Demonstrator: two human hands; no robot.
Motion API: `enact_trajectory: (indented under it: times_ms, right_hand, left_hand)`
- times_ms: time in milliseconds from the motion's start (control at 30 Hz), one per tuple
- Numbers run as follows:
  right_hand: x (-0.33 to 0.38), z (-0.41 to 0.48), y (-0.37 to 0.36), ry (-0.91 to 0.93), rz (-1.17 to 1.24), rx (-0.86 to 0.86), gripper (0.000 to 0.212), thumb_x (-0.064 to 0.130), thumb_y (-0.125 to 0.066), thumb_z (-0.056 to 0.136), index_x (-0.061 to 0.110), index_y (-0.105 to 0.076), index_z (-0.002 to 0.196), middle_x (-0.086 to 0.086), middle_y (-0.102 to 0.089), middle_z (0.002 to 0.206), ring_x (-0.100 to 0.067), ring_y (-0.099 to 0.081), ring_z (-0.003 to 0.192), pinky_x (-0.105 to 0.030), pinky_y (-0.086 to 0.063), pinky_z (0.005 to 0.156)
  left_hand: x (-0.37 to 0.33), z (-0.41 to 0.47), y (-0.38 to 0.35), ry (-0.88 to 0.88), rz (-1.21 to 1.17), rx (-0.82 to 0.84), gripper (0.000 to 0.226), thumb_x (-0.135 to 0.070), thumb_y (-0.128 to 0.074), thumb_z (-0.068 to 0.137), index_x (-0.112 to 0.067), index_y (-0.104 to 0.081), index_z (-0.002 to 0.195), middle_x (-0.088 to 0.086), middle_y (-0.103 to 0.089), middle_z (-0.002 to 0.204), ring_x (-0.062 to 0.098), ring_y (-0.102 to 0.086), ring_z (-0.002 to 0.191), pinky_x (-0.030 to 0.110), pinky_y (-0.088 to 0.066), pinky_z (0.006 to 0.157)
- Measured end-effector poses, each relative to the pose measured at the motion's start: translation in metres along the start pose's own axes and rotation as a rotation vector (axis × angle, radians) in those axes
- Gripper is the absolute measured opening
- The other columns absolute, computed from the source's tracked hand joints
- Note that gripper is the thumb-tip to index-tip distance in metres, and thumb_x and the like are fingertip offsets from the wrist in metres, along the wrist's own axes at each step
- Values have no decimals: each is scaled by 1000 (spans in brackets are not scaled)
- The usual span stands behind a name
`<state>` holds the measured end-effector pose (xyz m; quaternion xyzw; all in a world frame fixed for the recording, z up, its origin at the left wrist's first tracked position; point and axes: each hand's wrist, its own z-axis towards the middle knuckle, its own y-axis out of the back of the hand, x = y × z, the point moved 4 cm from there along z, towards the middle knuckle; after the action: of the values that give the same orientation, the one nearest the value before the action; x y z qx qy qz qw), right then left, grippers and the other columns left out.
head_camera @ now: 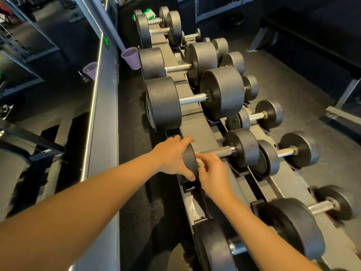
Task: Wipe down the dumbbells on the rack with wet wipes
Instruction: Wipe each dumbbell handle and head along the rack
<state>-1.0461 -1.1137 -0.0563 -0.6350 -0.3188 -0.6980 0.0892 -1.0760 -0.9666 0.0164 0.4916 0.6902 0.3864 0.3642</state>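
A small black dumbbell (pixel 239 148) lies across the top tier of the grey rack (pixel 197 132), its knurled steel handle pointing right. My left hand (pixel 172 156) grips the dumbbell's near head, fingers over its top and thumb under its rim. My right hand (pixel 212 170) pinches a crumpled white wet wipe (pixel 199 162) against the inner face of that head, where the handle begins. Most of the wipe is hidden by my fingers.
Larger black dumbbells (pixel 195 98) fill the top tier farther back, smaller ones (pixel 289 151) the lower tier on the right. A green-and-white packet (pixel 149 14) lies at the rack's far end. A mirror wall with a purple cup (pixel 130 57) runs along the left.
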Motion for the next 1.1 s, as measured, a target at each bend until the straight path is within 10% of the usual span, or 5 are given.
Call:
enact_trajectory:
  times_ms: [367,567,767,933,1100]
  right_hand:
    - [-11,-12,-12,-865,797,-17,18,11,-56,100,5,-71,107,-14,-75,104,-26,-70,100,-43,-55,100]
    - [-14,0,-25,-986,986,-191,16,2,-70,90,1,-71,106,-17,-76,99,-27,-74,88,-40,-62,84]
    - [5,-7,-1,-371,241,-139,30,12,-70,93,17,-69,63,6,-64,60,-9,-60,60,-29,-51,63]
    - [35,23,24,269,-419,188,9,10,-66,94,16,-71,90,6,-64,90,-11,-55,89,-22,-44,79]
    - [36,76,13,110,-503,538,18,8,-57,96,15,-68,84,-4,-64,80,-18,-61,77,-31,-49,72]
  left_hand:
    - [0,1,1,-2,-29,1,119,-69,-85,60,-34,-22,155,-2,-45,143,22,-48,126,41,-51,103]
    - [0,1,3,-1,-43,12,119,-69,-85,60,-33,-22,155,-1,-45,142,22,-48,126,42,-51,103]
    - [0,0,3,-5,-48,12,120,-68,-86,60,-34,-22,155,-1,-45,144,23,-47,129,41,-50,104]
    - [1,1,2,-13,-44,-3,118,-70,-84,59,-33,-25,154,-3,-47,140,21,-50,124,41,-52,102]
    - [0,1,2,-24,-55,-6,111,-70,-85,59,-34,-30,149,-5,-49,133,17,-50,117,41,-53,100]
